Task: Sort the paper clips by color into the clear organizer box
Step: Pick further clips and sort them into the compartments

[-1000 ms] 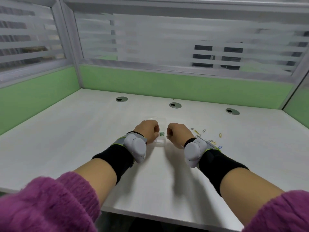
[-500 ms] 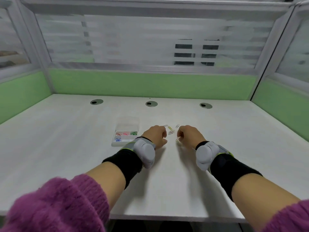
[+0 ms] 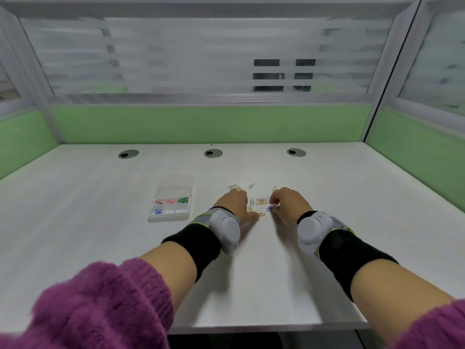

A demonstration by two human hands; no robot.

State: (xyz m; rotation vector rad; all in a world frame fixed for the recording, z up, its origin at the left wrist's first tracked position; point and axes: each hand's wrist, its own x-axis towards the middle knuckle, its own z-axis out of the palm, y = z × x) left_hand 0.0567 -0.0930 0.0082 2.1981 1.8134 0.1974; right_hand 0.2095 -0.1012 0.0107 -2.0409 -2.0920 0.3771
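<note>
The clear organizer box lies left of my hands with its lid folded back. Its far row holds red clips and green clips; a near compartment holds blue clips. Several loose paper clips, mostly yellow and silver, are scattered between my hands. My left hand rests on the desk at the pile's left edge, thumb stretched out beside a yellow clip, with nothing seen in it. My right hand pinches a blue paper clip at its fingertips, just above the desk.
The white desk is walled by green partitions at the back and sides. Three round cable holes lie along the back. The desk's front edge runs just under my forearms.
Both hands moved from the organizer box to the loose clip pile on its right. My right hand has closed its fingertips on a blue clip, and my left thumb has spread out.
</note>
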